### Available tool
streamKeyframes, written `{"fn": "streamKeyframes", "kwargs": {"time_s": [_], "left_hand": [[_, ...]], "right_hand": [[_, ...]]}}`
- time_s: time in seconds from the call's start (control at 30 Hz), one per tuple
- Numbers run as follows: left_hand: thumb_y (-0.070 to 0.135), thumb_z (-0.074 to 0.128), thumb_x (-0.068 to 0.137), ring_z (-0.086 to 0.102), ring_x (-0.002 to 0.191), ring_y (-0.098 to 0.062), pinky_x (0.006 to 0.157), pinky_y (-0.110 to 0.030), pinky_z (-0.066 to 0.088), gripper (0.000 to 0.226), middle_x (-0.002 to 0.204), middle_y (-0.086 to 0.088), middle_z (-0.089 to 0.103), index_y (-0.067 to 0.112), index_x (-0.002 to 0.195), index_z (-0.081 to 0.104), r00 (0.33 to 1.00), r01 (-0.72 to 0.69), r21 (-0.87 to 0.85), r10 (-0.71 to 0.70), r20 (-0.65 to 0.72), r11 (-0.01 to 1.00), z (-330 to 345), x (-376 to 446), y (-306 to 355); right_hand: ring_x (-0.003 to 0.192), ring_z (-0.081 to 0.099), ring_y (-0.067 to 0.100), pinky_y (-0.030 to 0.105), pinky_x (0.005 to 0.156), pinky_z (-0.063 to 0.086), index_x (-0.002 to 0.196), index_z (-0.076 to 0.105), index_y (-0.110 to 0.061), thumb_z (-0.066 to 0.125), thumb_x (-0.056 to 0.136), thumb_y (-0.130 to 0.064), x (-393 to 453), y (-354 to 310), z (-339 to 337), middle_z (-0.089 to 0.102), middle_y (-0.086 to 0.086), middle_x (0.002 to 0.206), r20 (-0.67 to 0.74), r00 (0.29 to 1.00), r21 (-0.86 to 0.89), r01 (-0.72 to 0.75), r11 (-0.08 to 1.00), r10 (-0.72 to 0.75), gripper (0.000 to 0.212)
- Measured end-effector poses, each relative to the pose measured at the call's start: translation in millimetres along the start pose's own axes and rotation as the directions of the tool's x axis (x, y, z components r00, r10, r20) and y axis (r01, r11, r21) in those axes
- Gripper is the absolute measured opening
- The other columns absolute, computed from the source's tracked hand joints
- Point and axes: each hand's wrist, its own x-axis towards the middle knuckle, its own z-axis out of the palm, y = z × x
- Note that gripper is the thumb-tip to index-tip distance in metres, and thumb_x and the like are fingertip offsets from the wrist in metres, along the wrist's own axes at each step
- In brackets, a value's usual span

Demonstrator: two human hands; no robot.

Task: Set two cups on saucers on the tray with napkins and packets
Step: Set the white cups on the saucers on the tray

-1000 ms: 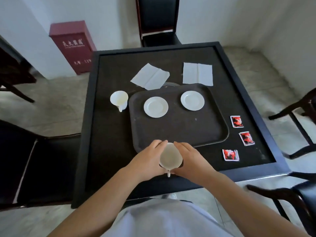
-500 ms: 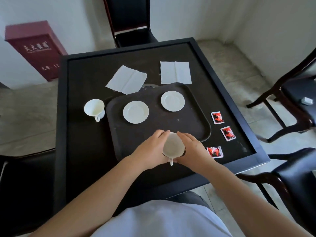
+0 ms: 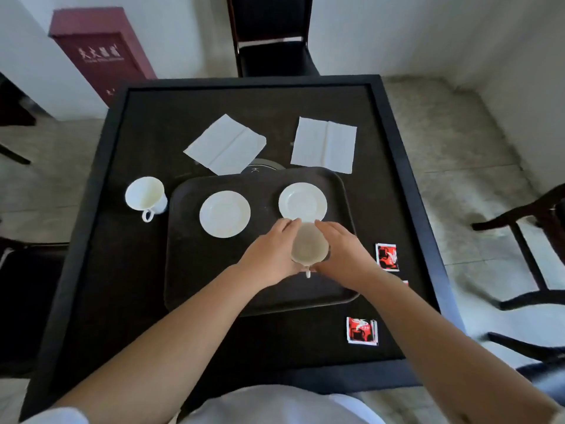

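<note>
At the left side of the table, outside the tray, the spare cup stands upright on the bare surface with its handle toward the person; it looks like thin glazed ceramic, so expect it to be light, rigid, smooth and chip-prone, best taken by the body with opposed fingers or by the handle loop. On the tray, the left saucer lies flat and unoccupied; its shallow profile offers little to grip, and it should be left in place as a landing point. Behind the tray, the left napkin and the right napkin lie unfolded on the table; these are soft, nearly weightless sheets that should be pinched at an edge. The left hand is wrapped against the left wall of the held cup, and the right hand is closed on its right wall, so both hands carry the cup above the tray with the handle pointing back at the person. The right saucer sits empty just beyond the cup and appears to be its destination; lower gently, since ceramic on ceramic can chip or slide. At the right, red packets and lie on the table, flat, light and pliable.
</note>
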Motion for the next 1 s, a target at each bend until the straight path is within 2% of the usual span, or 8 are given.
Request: {"fn": "streamKeyframes", "kwargs": {"time_s": [0.2,0.27,0.37,0.5,0.73,0.87,0.93,1.0], "left_hand": [[0.046,0.083,0.071,0.055,0.119,-0.031,0.087,-0.040,0.048,0.100,0.152,0.001,0.033,0.022,0.149,0.026,0.997,0.078,-0.084,-0.080,-0.020,0.993,-3.8,62.3,-2.7],[0.048,0.083,0.070,0.054,0.121,-0.030,0.089,-0.041,0.048,0.100,0.153,0.001,0.032,0.023,0.149,0.027,0.994,0.110,-0.106,-0.112,-0.014,0.988,-3.3,75.1,-5.7],[0.050,0.083,0.069,0.053,0.122,-0.029,0.088,-0.039,0.046,0.102,0.153,0.002,0.032,0.025,0.149,0.027,0.988,0.154,-0.097,-0.155,0.000,0.983,-1.1,98.2,-12.8],[0.050,0.084,0.065,0.057,0.116,-0.029,0.084,-0.037,0.048,0.098,0.147,0.003,0.036,0.028,0.144,0.030,0.985,0.170,-0.120,-0.171,0.001,0.978,1.2,117.1,-22.2],[0.041,0.085,0.071,0.055,0.122,-0.027,0.088,-0.036,0.048,0.099,0.151,-0.002,0.035,0.022,0.150,0.028,0.984,0.176,-0.099,-0.178,-0.012,0.979,2.6,132.4,-29.7],[0.038,0.086,0.068,0.061,0.108,-0.027,0.073,-0.031,0.044,0.091,0.143,0.001,0.041,0.026,0.141,0.033,0.988,0.147,-0.112,-0.151,-0.026,0.983,7.5,132.3,-28.1],[0.038,0.087,0.067,0.061,0.107,-0.026,0.073,-0.031,0.044,0.090,0.140,0.004,0.042,0.029,0.139,0.034,0.987,0.148,-0.162,-0.155,-0.030,0.976,10.1,129.7,-28.0],[0.038,0.087,0.066,0.058,0.113,-0.023,0.078,-0.031,0.044,0.095,0.144,0.004,0.040,0.030,0.142,0.031,0.985,0.165,-0.210,-0.173,-0.020,0.964,11.1,127.3,-28.4]], "right_hand": [[0.136,0.038,0.021,0.021,0.102,0.026,0.148,0.035,-0.011,0.086,0.071,-0.027,61.2,26.7,-24.6,0.042,0.005,0.149,0.032,0.999,0.008,-0.019,1.000,0.018,0.093],[0.137,0.036,0.020,0.019,0.101,0.024,0.148,0.034,-0.012,0.085,0.073,-0.028,74.3,30.2,-28.0,0.042,0.004,0.150,0.038,0.999,0.001,-0.012,1.000,0.012,0.092],[0.134,0.041,0.020,0.023,0.102,0.031,0.145,0.040,-0.015,0.083,0.073,-0.031,98.1,38.1,-30.4,0.047,0.002,0.146,0.068,0.998,0.000,-0.009,1.000,0.009,0.086],[0.128,0.045,0.021,0.022,0.094,0.031,0.138,0.048,-0.018,0.084,0.071,-0.027,118.8,45.5,-29.8,0.052,0.002,0.140,0.050,0.999,0.055,0.003,0.998,-0.005,0.076],[0.138,0.035,0.020,0.022,0.101,0.024,0.149,0.035,-0.015,0.082,0.075,-0.032,139.9,56.9,-25.9,0.040,0.003,0.152,0.078,0.997,0.060,-0.012,0.998,0.007,0.089],[0.133,0.039,0.021,0.021,0.096,0.027,0.145,0.039,-0.016,0.080,0.075,-0.022,137.3,61.4,-22.6,0.043,0.003,0.147,0.069,0.998,0.072,0.002,0.997,-0.007,0.081],[0.129,0.042,0.020,0.022,0.093,0.029,0.142,0.042,-0.017,0.080,0.075,-0.022,135.1,62.5,-19.8,0.046,0.001,0.144,0.053,0.999,0.097,0.005,0.995,-0.011,0.077],[0.129,0.041,0.018,0.022,0.093,0.029,0.143,0.040,-0.019,0.080,0.076,-0.026,135.2,63.1,-17.7,0.045,-0.001,0.145,0.052,0.999,0.098,-0.013,0.995,0.008,0.078]]}}
